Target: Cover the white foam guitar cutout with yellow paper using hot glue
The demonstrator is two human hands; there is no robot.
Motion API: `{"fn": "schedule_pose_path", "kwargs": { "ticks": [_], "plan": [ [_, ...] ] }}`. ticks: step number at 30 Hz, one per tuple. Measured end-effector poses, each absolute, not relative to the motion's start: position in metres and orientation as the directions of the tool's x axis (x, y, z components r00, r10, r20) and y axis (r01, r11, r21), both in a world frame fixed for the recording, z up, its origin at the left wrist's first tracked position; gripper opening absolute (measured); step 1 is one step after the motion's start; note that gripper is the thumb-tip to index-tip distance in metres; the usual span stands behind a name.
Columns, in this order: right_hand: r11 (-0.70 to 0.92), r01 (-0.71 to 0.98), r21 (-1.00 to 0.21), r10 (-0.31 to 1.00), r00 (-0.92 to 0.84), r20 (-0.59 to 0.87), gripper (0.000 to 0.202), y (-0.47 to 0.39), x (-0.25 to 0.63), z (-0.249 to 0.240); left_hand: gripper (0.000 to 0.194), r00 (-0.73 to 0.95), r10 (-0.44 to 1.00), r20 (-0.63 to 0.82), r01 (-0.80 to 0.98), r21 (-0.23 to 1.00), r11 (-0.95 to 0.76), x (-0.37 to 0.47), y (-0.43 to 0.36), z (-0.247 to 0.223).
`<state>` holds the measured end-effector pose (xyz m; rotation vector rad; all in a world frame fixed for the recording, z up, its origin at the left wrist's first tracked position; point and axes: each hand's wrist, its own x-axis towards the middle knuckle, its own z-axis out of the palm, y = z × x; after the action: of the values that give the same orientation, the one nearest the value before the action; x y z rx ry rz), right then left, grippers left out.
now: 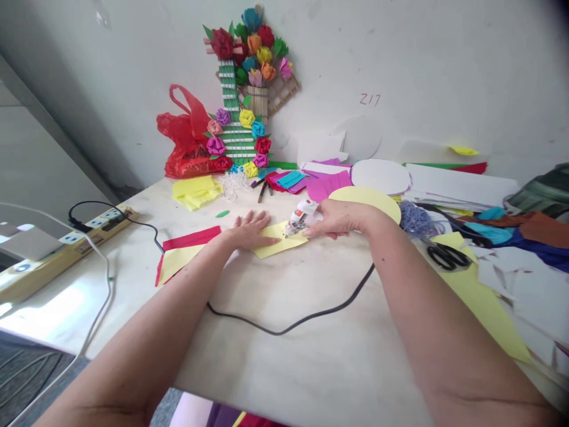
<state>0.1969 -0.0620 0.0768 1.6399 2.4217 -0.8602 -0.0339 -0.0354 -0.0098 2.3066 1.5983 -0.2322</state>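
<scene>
The head view looks forward and down across the nearby table [311,367] toward the wall [409,53].

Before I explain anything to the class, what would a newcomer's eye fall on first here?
Probably the colourful flowers and green guitar-shaped craft at the back wall. The red bag just left of them also stands out. Nearer, the right hand holds a white glue gun over yellow paper, where the left hand rests.

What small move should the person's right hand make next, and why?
Probably, the right hand should draw the white glue gun slowly along the pale yellow paper strip: it holds the gun pointed down at the strip, while the left hand lies spread at the strip's left end, seemingly steadying it.
</scene>
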Motion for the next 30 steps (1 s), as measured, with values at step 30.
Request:
{"fn": "schedule_pose_path", "kwargs": {
  "ticks": [30],
  "plan": [
    [0.248, 0.826, -0.506, 0.824, -0.455, -0.339, 0.040, -0.060, 0.215, 0.076, 0.094, 0.361, 0.879, -0.313, 0.931, 0.170, -0.322, -0.032, -0.038, -0.007]
  ]
}}
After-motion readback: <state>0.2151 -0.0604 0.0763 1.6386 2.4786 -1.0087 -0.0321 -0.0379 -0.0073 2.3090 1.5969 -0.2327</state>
